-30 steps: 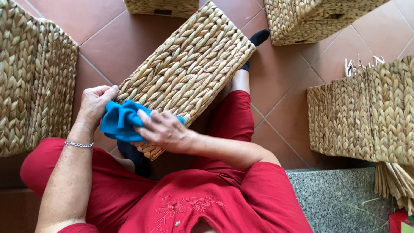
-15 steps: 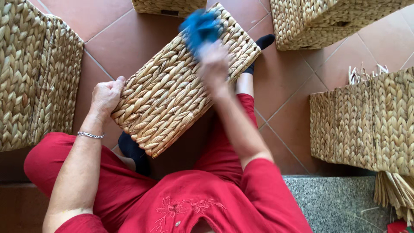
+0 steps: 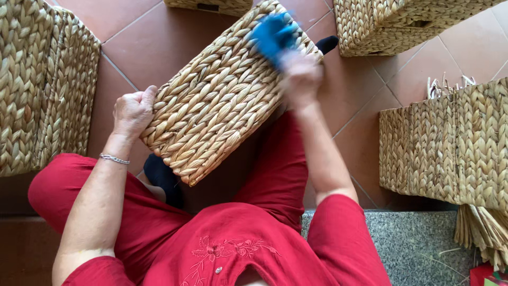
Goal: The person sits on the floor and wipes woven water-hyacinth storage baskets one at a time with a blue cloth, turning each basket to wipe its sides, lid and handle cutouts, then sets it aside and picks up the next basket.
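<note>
A woven straw basket (image 3: pixel 222 100) lies tilted across my lap, its braided side facing up. My left hand (image 3: pixel 133 110) grips its near left edge, a thin bracelet on that wrist. My right hand (image 3: pixel 299 77), blurred with motion, presses a blue cloth (image 3: pixel 272 34) against the basket's far end. I sit in red clothes with my legs spread over a terracotta tile floor (image 3: pixel 153 47).
More woven baskets stand around: a tall one at the left (image 3: pixel 45 85), one at the top right (image 3: pixel 391 26), one at the right (image 3: pixel 450 148), and part of another at the top (image 3: pixel 211 5). A grey stone step (image 3: pixel 413 243) and straw strands (image 3: pixel 484 233) lie at the lower right.
My right hand swept the blue cloth from the basket's near end up to its far end and is now coming slightly back. My left hand kept its hold on the basket's edge.
</note>
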`<state>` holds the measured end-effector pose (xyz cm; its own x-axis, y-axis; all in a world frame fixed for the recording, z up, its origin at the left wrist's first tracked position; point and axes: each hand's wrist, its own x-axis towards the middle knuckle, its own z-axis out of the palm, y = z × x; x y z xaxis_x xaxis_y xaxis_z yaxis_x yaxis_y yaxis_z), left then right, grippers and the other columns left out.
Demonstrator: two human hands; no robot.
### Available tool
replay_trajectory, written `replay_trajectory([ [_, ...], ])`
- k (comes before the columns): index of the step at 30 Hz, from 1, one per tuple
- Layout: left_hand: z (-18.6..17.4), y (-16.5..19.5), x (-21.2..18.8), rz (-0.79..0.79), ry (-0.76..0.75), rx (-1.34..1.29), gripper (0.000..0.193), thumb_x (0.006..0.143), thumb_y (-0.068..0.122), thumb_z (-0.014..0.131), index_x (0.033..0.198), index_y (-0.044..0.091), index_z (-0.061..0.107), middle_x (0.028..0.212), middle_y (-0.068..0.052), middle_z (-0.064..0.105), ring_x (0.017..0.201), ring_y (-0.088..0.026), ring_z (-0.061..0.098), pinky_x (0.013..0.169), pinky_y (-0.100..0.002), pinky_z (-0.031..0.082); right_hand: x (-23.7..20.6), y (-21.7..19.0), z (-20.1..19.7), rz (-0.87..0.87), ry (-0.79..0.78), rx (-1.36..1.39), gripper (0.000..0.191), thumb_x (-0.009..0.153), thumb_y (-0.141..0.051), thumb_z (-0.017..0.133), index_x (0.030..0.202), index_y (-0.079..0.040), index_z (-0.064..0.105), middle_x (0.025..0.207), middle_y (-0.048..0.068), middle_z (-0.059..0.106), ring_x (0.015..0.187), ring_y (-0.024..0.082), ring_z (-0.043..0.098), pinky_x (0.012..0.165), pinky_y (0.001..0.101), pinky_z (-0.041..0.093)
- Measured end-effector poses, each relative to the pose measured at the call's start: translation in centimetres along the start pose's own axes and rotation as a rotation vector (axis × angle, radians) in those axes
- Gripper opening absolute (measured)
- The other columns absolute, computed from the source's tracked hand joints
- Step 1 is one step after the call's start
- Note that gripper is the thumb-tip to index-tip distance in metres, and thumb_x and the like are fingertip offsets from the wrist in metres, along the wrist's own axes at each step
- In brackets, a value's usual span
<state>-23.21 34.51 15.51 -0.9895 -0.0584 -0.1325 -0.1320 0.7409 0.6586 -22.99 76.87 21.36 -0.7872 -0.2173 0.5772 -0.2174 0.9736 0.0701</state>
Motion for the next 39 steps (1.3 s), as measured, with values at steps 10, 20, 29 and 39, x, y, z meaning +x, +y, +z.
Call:
replay_trajectory([
  [10,-0.2,-0.9,1.1,-0.064,0.040,-0.043,0.060,0.105,0.063,0.055,0.095,0.010,0.080,0.082,-0.017,0.072,0.081,-0.032,0.070,0.079,-0.047,0.053,-3.9,-16.1,-4.5,-0.261,-0.052,0.272,0.014,0.082,-0.004,0.059,0.092,-0.012,0.064,0.088,0.011,0.061,0.082,0.033,0.058,0.070,0.0482,0.046],
  [20,-0.5,-1.2,0.5,-0.053,-0.090,-0.595,0.059,0.106,0.055,0.056,0.102,0.000,0.076,0.089,-0.004,0.075,0.080,-0.010,0.067,0.077,-0.030,0.054,2.7,-8.4,3.2,-0.256,0.047,0.213,0.026,0.088,-0.003,0.057,0.110,-0.013,0.067,0.102,0.011,0.066,0.088,0.033,0.061,0.074,0.0455,0.051],
  [29,-0.8,0.9,0.2,-0.020,0.067,-0.305,0.040,0.103,0.041,0.069,0.089,0.005,0.076,0.069,-0.001,0.066,0.064,-0.007,0.058,0.063,-0.033,0.049,3.8,-7.1,1.8,-0.054,0.104,-0.187,0.019,0.081,-0.006,0.056,0.098,-0.003,0.064,0.084,0.020,0.064,0.080,0.037,0.063,0.060,0.0442,0.049],
  [39,-0.2,-0.1,0.3,0.011,0.112,-0.174,0.040,0.103,0.041,0.070,0.088,0.005,0.076,0.063,-0.006,0.063,0.058,-0.011,0.057,0.059,-0.035,0.047,-5.9,-15.9,-6.1,-0.386,-0.080,0.502,0.029,0.086,-0.010,0.064,0.115,-0.016,0.068,0.120,0.013,0.068,0.099,0.029,0.065,0.078,0.0444,0.054],
])
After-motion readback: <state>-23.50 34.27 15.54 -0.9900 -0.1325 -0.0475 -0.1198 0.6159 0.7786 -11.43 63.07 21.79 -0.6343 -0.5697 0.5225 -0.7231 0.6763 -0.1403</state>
